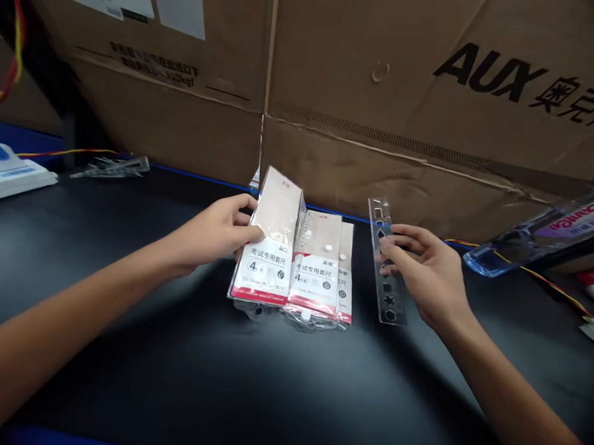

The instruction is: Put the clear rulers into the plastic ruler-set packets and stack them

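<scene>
My left hand [221, 235] grips the left edge of a clear ruler-set pouch [271, 228] with a white and red printed label, its thumb on the front. That pouch is tilted up beside two similar packets; the nearer ruler-set packet [319, 277] overlaps another packet [345, 271] at its right. To the right, my right hand [426, 272] is closed on a clear stencil ruler [387, 280] with cut-out shapes, among them a star and a hexagon. The ruler is held nearly upright, apart from the packets. Some fingertips of my left hand are hidden behind the pouch.
A large cardboard box [344, 79] stands along the back of the black table [278, 394]. At the left are a white power strip [18, 178] and a pile of clear plastic pieces [113, 166]. A clear plastic package [550, 226] and thin wires lie at the right.
</scene>
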A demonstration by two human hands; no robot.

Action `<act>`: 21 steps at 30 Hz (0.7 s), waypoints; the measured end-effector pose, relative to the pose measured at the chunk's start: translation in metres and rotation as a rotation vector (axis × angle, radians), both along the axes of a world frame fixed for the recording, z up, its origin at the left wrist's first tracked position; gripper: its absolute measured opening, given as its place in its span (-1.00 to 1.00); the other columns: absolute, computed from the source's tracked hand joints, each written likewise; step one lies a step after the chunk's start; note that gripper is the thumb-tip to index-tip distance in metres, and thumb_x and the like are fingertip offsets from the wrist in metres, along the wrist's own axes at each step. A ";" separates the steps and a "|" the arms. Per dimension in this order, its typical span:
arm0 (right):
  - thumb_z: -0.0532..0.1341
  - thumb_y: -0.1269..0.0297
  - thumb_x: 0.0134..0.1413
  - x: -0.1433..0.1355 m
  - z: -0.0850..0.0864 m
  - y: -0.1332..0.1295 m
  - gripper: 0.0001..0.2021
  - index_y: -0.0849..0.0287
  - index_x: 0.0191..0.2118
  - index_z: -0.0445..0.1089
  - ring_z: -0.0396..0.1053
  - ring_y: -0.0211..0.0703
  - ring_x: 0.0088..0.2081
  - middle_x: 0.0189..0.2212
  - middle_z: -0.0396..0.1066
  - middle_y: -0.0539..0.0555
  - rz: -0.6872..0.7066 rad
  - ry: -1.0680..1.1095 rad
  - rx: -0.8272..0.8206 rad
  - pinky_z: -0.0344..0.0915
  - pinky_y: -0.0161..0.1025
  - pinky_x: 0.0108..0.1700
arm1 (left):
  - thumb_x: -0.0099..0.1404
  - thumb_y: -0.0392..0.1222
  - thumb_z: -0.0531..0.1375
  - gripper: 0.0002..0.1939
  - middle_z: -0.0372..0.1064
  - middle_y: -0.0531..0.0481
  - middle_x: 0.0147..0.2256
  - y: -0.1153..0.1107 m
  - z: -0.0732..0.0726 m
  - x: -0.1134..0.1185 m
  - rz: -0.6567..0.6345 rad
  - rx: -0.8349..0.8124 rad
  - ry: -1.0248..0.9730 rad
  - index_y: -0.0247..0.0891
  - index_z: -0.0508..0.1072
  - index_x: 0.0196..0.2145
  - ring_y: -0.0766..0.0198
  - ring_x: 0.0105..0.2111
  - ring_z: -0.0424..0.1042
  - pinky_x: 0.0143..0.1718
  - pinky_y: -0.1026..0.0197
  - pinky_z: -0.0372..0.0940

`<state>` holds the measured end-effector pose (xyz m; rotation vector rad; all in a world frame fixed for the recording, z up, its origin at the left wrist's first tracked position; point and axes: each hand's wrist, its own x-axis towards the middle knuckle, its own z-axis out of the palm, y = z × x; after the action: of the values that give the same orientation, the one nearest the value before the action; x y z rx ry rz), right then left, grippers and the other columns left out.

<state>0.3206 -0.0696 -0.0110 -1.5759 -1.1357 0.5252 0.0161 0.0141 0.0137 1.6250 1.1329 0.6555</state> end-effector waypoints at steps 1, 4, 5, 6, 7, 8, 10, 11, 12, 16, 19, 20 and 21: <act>0.36 0.19 0.03 0.007 -0.002 0.002 -0.60 0.15 0.00 0.41 0.54 -0.08 -0.32 -0.18 0.53 0.13 -0.028 -0.099 -0.017 0.51 -0.19 -0.39 | 0.16 -0.15 0.29 -0.62 0.59 -0.05 -0.32 0.005 0.001 -0.005 0.007 0.041 0.091 -0.23 0.38 -0.06 0.06 -0.36 0.59 -0.44 0.16 0.39; 0.33 0.25 0.01 0.023 -0.012 0.007 -0.58 0.17 0.03 0.42 0.54 0.10 -0.12 -0.02 0.51 0.24 -0.030 -0.334 -0.110 0.52 -0.01 -0.18 | 0.17 -0.05 0.25 -0.51 0.59 -0.13 -0.19 0.018 0.000 -0.020 0.067 0.289 0.466 -0.22 0.41 0.06 -0.07 -0.25 0.59 -0.29 0.03 0.42; 0.33 0.25 0.00 0.026 -0.016 0.009 -0.55 0.20 0.05 0.42 0.51 0.18 -0.03 0.05 0.48 0.28 -0.003 -0.438 -0.130 0.49 0.06 -0.09 | 0.18 -0.01 0.23 -0.45 0.59 -0.16 -0.15 0.021 -0.002 -0.024 0.087 0.364 0.603 -0.24 0.41 0.10 -0.13 -0.20 0.58 -0.23 -0.02 0.41; 0.33 0.25 0.00 0.029 -0.020 0.009 -0.54 0.21 0.06 0.42 0.47 0.23 0.04 0.10 0.44 0.31 0.033 -0.544 -0.139 0.45 0.10 -0.02 | 0.19 0.03 0.21 -0.39 0.58 -0.21 -0.11 0.023 -0.004 -0.027 0.095 0.422 0.715 -0.26 0.39 0.16 -0.19 -0.14 0.56 -0.18 -0.06 0.40; 0.31 0.25 0.02 0.030 -0.023 0.010 -0.55 0.22 0.07 0.43 0.44 0.25 0.08 0.12 0.43 0.32 0.072 -0.651 -0.146 0.42 0.12 0.02 | 0.21 0.07 0.18 -0.32 0.55 -0.25 -0.04 0.024 -0.006 -0.029 0.090 0.474 0.790 -0.29 0.34 0.23 -0.23 -0.08 0.54 -0.11 -0.09 0.38; 0.28 0.24 0.06 0.031 -0.025 0.010 -0.59 0.22 0.05 0.45 0.43 0.24 0.08 0.11 0.44 0.30 0.111 -0.736 -0.152 0.41 0.12 0.04 | 0.24 0.08 0.16 -0.27 0.50 -0.28 0.05 0.024 -0.009 -0.030 0.073 0.534 0.825 -0.32 0.28 0.29 -0.25 0.00 0.51 -0.04 -0.11 0.36; 0.24 0.24 0.12 0.030 -0.028 0.010 -0.70 0.19 -0.05 0.51 0.48 0.18 -0.01 0.00 0.51 0.24 0.157 -0.789 -0.161 0.41 0.09 0.02 | 0.30 0.08 0.11 -0.24 0.36 -0.29 0.21 0.021 -0.016 -0.029 -0.008 0.644 0.816 -0.34 0.19 0.35 -0.22 0.14 0.41 0.09 -0.08 0.30; 0.23 0.24 0.14 0.029 -0.028 0.009 -0.74 0.18 -0.09 0.53 0.49 0.15 -0.05 -0.04 0.53 0.21 0.163 -0.782 -0.164 0.41 0.07 0.00 | 0.32 0.07 0.09 -0.27 0.31 -0.27 0.25 0.019 -0.019 -0.028 -0.064 0.681 0.796 -0.33 0.20 0.36 -0.19 0.17 0.37 0.13 -0.06 0.27; 0.22 0.22 0.16 0.026 -0.028 0.008 -0.75 0.18 -0.10 0.53 0.50 0.14 -0.07 -0.06 0.54 0.21 0.162 -0.784 -0.163 0.42 0.06 -0.01 | 0.35 0.07 0.07 -0.32 0.30 -0.24 0.25 0.016 -0.023 -0.026 -0.127 0.694 0.781 -0.30 0.23 0.33 -0.16 0.18 0.36 0.15 -0.05 0.26; 0.19 0.16 0.28 0.004 -0.026 0.000 -0.69 0.17 0.05 0.47 0.47 0.08 -0.02 0.01 0.50 0.20 0.213 -0.745 -0.031 0.41 -0.01 0.02 | 0.43 0.05 0.01 -0.48 0.38 -0.18 0.17 0.010 -0.035 -0.019 -0.258 0.674 0.729 -0.24 0.38 0.21 -0.09 0.13 0.38 0.11 -0.05 0.28; 0.16 0.14 0.35 -0.017 -0.025 -0.011 -0.62 0.08 0.21 0.38 0.39 0.06 0.12 0.13 0.42 0.18 0.375 -0.719 0.050 0.33 0.00 0.15 | 0.45 -0.07 0.00 -0.55 0.34 -0.23 0.19 0.004 -0.037 -0.013 -0.192 0.798 0.631 -0.29 0.37 0.18 -0.09 0.16 0.35 0.16 -0.10 0.25; 0.16 0.13 0.36 -0.023 -0.025 -0.014 -0.62 0.04 0.22 0.38 0.36 0.06 0.16 0.16 0.39 0.16 0.421 -0.729 0.036 0.30 0.01 0.19 | 0.46 -0.11 -0.01 -0.57 0.34 -0.24 0.19 0.002 -0.036 -0.011 -0.179 0.854 0.592 -0.31 0.37 0.17 -0.08 0.17 0.34 0.18 -0.10 0.23; 0.16 0.12 0.36 -0.027 -0.025 -0.017 -0.64 0.02 0.20 0.39 0.34 0.06 0.18 0.17 0.38 0.15 0.450 -0.733 0.020 0.27 0.01 0.21 | 0.47 -0.15 -0.02 -0.59 0.34 -0.24 0.19 -0.002 -0.035 -0.008 -0.181 0.904 0.556 -0.31 0.37 0.17 -0.06 0.17 0.33 0.19 -0.10 0.22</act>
<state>0.2932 -0.0862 -0.0357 -1.5334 -2.0696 0.2080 0.0077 0.0121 -0.0211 2.7756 1.1050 0.6533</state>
